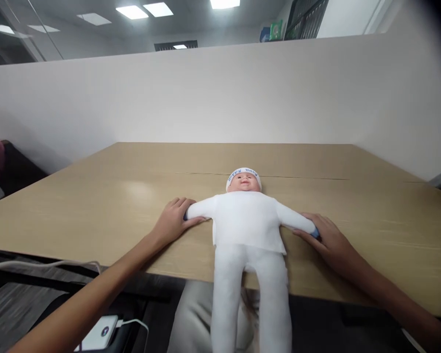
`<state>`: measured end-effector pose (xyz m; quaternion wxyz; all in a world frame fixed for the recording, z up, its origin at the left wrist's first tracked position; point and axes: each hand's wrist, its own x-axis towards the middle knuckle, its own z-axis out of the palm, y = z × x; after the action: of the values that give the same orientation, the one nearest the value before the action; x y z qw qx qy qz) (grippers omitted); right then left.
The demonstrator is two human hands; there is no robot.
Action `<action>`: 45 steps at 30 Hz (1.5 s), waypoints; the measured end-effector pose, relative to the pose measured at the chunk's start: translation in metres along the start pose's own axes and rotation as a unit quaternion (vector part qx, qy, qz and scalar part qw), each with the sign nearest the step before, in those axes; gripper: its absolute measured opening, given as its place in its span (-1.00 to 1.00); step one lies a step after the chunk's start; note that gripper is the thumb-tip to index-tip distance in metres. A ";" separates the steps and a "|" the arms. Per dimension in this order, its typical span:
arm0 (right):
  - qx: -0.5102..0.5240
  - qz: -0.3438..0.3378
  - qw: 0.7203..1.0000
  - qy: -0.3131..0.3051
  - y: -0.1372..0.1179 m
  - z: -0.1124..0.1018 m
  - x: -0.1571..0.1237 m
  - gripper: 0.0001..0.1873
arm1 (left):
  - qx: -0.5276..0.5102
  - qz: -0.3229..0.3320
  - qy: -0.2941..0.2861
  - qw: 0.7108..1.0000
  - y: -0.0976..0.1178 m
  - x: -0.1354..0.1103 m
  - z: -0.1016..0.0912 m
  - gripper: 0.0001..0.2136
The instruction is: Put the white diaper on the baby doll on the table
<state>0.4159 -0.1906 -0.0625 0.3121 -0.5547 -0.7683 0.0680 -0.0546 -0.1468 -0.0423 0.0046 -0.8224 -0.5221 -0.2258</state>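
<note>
Left grip: the left hand is closed round the end of one doll arm, thumb along the arm's near side, fingers over the far side.
Right grip: the right hand is closed round the other arm's end the same way, a bit of blue cuff showing by the thumb.
Doll: the doll lies face up between the two grips, its arms spread out to them, dressed in white.
Doll's head: just beyond the level of both grips, wearing a white cap with blue lettering across its front.
Doll's legs: nearer the person than the grips, running out past the tabletop's near edge, above a trousered leg.
Tabletop: the pale wood tabletop spreads under both grips and well past them, with a seam crossing behind the head.
Wall: a white wall stands beyond the grips, at the tabletop's far edge.
Device: below the left grip, partly behind the forearm, I see a white device with a cable plugged in.
</note>
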 end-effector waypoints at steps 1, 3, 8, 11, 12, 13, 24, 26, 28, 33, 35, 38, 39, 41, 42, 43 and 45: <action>-0.001 -0.003 1.000 -0.006 0.005 0.004 0.014 -0.42 | 0.002 0.005 0.004 1.000 -0.007 0.011 0.005 -0.47; -0.009 -0.010 1.000 -0.011 0.016 0.012 0.040 -0.39 | -0.003 0.008 0.010 1.000 -0.020 0.032 0.013 -0.47; -0.052 -0.019 0.998 0.010 0.047 0.033 0.099 -0.32 | -0.011 -0.017 0.032 0.999 -0.044 0.080 0.034 -0.49; -0.069 -0.025 0.997 0.019 0.064 0.045 0.133 -0.34 | -0.001 -0.013 0.055 0.998 -0.058 0.113 0.045 -0.48; -0.073 -0.026 0.997 0.021 0.070 0.048 0.145 -0.34 | 0.003 -0.014 0.062 0.998 -0.063 0.125 0.048 -0.47; -0.076 -0.025 0.997 0.023 0.076 0.051 0.156 -0.34 | 0.006 -0.018 0.068 0.998 -0.068 0.137 0.051 -0.46; -0.131 -0.014 0.988 0.077 0.110 0.067 0.210 -0.43 | -0.019 -0.039 0.065 0.997 -0.103 0.190 0.069 -0.50; -0.122 -0.011 0.989 0.087 0.112 0.067 0.210 -0.42 | -0.010 -0.051 0.064 0.997 -0.106 0.189 0.072 -0.50; -0.119 -0.002 0.989 0.086 0.114 0.068 0.210 -0.41 | -0.008 -0.071 0.072 0.995 -0.108 0.189 0.074 -0.48; -0.104 0.044 0.993 0.043 0.115 0.069 0.215 -0.43 | -0.040 -0.109 0.083 0.990 -0.109 0.183 0.075 -0.41; -0.101 0.073 0.991 0.039 0.111 0.068 0.217 -0.44 | -0.031 -0.123 0.089 0.988 -0.105 0.174 0.072 -0.44; -0.106 0.120 0.986 0.054 0.097 0.068 0.215 -0.42 | -0.004 -0.172 0.099 0.980 -0.088 0.155 0.064 -0.54; -0.108 0.138 0.983 0.061 0.091 0.069 0.212 -0.39 | 0.002 -0.188 0.101 0.977 -0.081 0.147 0.062 -0.56; -0.111 0.167 0.976 0.080 0.073 0.072 0.202 -0.29 | 0.005 -0.204 0.100 0.974 -0.062 0.129 0.056 -0.59; -0.112 0.175 0.974 0.091 0.063 0.074 0.193 -0.22 | 0.002 -0.206 0.098 0.974 -0.051 0.119 0.054 -0.59; -0.113 0.179 0.972 0.102 0.051 0.076 0.182 -0.15 | -0.002 -0.208 0.094 0.973 -0.040 0.108 0.051 -0.57; -0.115 0.177 0.970 0.119 0.025 0.077 0.153 -0.06 | -0.016 -0.216 0.083 0.973 -0.017 0.085 0.048 -0.55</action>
<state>0.3642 -0.0254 -0.0735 0.3185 -0.7183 -0.6176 -0.0331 -0.0214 -0.0545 -0.0569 -0.0142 -0.6684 -0.6817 -0.2972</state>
